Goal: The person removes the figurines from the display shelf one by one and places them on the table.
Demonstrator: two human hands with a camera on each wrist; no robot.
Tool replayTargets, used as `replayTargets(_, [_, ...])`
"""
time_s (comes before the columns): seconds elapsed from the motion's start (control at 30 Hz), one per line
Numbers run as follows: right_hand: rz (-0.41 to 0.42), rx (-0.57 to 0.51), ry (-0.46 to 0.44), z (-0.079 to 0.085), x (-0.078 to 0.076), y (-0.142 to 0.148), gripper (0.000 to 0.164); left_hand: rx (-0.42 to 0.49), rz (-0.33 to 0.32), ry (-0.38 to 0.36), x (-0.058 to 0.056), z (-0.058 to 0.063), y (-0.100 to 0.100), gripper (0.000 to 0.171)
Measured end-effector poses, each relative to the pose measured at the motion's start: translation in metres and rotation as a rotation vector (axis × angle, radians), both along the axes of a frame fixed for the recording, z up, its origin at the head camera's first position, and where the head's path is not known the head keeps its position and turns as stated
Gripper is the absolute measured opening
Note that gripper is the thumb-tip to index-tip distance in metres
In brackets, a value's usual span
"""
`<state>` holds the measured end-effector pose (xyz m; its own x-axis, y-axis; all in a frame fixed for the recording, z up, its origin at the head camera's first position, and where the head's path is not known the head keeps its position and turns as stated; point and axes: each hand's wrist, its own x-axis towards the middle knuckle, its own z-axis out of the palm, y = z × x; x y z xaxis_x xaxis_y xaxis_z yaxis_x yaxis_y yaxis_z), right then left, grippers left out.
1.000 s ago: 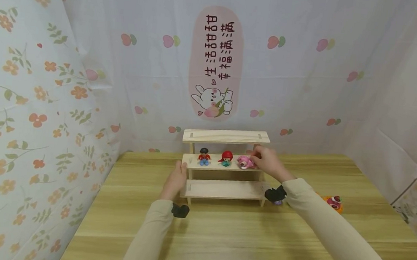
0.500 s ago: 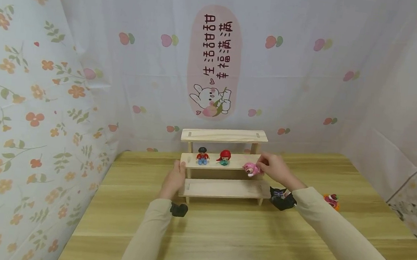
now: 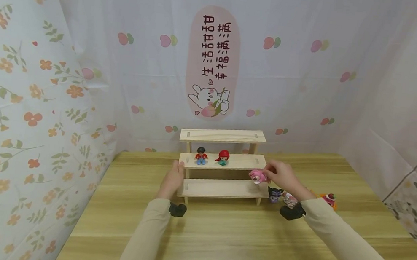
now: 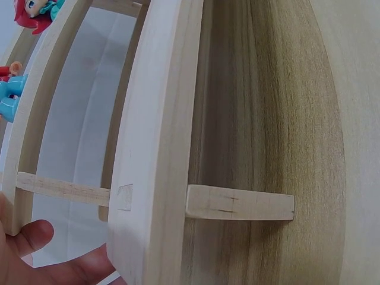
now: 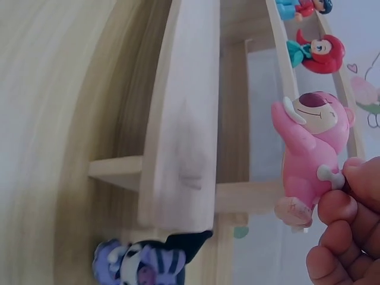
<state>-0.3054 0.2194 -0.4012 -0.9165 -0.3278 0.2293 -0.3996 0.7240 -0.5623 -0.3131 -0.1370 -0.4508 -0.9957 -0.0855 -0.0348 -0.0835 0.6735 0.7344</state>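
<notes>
With our right hand (image 3: 281, 178) we hold the pink bear (image 3: 258, 176), its fingers (image 5: 338, 208) clamped on the toy's body, in the air at the right end of the wooden stand (image 3: 225, 190). Our left hand (image 3: 172, 181) grips the middle tier (image 3: 245, 161) at its left end, fingers closed on the edge. Farther right along that tier we see a black-haired figure (image 3: 201, 156), then a red-haired figure (image 3: 223, 157); a purple-and-black figure (image 3: 275, 195) is on the worktop (image 3: 219, 241), just right of the stand

The head view looks forward and down from farther back; sideways, close wrist views share the shelf (image 3: 241, 163).
</notes>
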Motion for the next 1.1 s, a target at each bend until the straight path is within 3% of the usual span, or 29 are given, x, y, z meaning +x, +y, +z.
replayTargets(0.27, [0.014, 0.015, -0.082, -0.011, 0.014, 0.02, 0.008, 0.018, -0.003, -0.008, 0.0, 0.0, 0.0, 0.038])
replayTargets(0.63, [0.024, 0.075, -0.116, -0.025, 0.041, 0.034, 0.009, 0.02, 0.001, 0.005, -0.002, -0.001, 0.0, 0.039])
replayTargets(0.97, [-0.001, 0.102, -0.097, -0.047, 0.052, 0.042, 0.012, 0.022, -0.002, 0.013, -0.002, 0.001, 0.0, 0.039])
replayTargets(1.1, [-0.024, 0.092, -0.041, -0.059, 0.051, 0.043, 0.015, 0.018, -0.002, 0.002, -0.001, 0.0, 0.0, 0.039])
